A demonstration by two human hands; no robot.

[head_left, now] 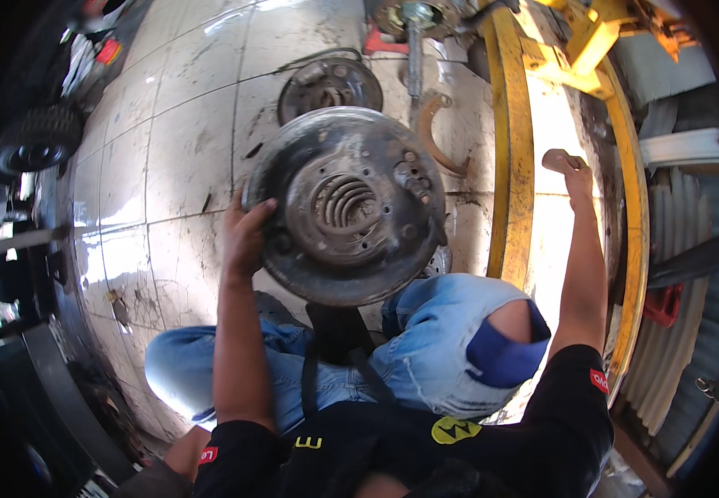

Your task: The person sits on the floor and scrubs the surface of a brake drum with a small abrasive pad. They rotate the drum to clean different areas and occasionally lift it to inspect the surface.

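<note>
My left hand (246,235) grips the left rim of a large, dark round brake backing plate (301,270), thumb over its face. The plate has a ring of small holes around its central opening. A metal coil spring (344,207) shows through that opening. Far out to the right, beyond a yellow steel beam, my right hand (579,176) is closed around a small brown, rounded flat piece (557,159); its kind is unclear. Beyond the plate lies a second, smaller-looking backing plate (314,95). A curved rusty brake shoe (436,141) rests to its right.
The yellow steel frame (511,158) stands between the plate and my right hand. A hub-like part with a metal shaft (415,58) lies at the far side. Small dark bits dot the tiled floor (189,158). A tyre (40,139) is at the left, and corrugated sheets (671,274) lean at the right.
</note>
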